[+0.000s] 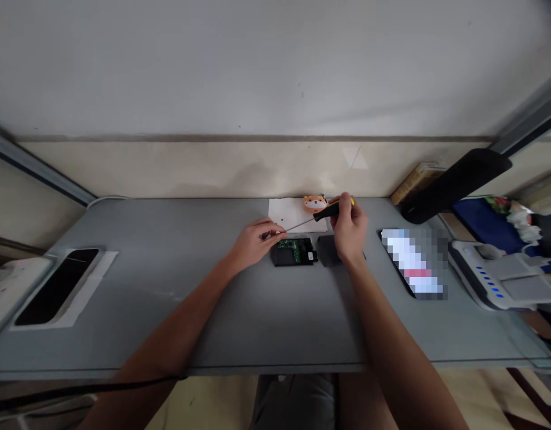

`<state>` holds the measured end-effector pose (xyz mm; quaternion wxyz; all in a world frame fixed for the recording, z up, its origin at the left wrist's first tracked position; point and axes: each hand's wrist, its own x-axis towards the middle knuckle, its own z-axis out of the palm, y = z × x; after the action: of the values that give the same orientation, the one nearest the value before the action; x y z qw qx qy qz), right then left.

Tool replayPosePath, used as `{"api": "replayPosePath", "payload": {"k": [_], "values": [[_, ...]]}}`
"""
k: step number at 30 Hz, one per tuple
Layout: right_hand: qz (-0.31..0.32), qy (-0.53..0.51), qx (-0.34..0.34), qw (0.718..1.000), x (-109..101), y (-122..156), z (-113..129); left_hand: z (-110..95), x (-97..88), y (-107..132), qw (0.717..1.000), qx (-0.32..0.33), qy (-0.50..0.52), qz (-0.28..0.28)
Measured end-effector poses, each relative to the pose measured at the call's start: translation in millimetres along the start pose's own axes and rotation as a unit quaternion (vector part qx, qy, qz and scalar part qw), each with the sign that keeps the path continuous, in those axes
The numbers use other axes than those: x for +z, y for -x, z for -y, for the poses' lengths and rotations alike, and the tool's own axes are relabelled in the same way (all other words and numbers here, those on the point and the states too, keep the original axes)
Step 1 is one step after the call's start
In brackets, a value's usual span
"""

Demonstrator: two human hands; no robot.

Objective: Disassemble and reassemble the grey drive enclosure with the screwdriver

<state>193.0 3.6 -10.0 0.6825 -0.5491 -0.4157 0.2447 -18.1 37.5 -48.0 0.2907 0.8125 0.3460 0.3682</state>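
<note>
Yellow screwdriver (328, 209) sits clamped in my right grip (348, 227) while the circuit board (288, 243) lies uncovered, and I can't tell my left grip's (257, 240) hold.

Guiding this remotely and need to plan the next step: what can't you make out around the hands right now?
Head view:
- Tip of the yellow-and-black screwdriver: hidden at the left hand; anything held there is unseen.
- Green circuit board in black casing: parts too small to read.
- Dark grey rectangular piece: partly hidden by the right hand.
- Flat object at right: pixelated.
</note>
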Motion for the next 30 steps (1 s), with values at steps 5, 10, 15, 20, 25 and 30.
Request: {"api": "replayPosePath", "payload": {"k": [5, 10, 15, 20, 25, 30], "values": [[-0.008, -0.011, -0.005, 1.000, -1.1, -1.3, -0.6, 0.7, 0.0, 0.2, 1.000, 0.000, 0.006, -0.011], [-0.003, -0.022, 0.000, 1.000, -0.4, -1.1, -3.6, 1.9, 1.3, 0.8, 1.000, 0.007, 0.007, -0.017], [-0.002, -0.027, 0.001, 1.000, -0.8, -2.3, -3.8, 1.8, 1.4, 1.2, 0.999, 0.019, 0.015, -0.026], [-0.010, -0.022, 0.002, 1.000, -1.7, -2.7, -4.1, 2.3, 1.0, 0.3, 0.998, 0.040, 0.019, -0.040], [-0.003, -0.015, 0.004, 1.000, -1.8, -1.6, -6.4, 2.9, 2.9, 0.8, 0.998, 0.042, 0.011, -0.046], [0.003, 0.004, -0.006, 1.000, -3.2, -1.4, -5.3, -1.0, -2.3, 2.4, 0.997, 0.022, -0.070, -0.024]]}}
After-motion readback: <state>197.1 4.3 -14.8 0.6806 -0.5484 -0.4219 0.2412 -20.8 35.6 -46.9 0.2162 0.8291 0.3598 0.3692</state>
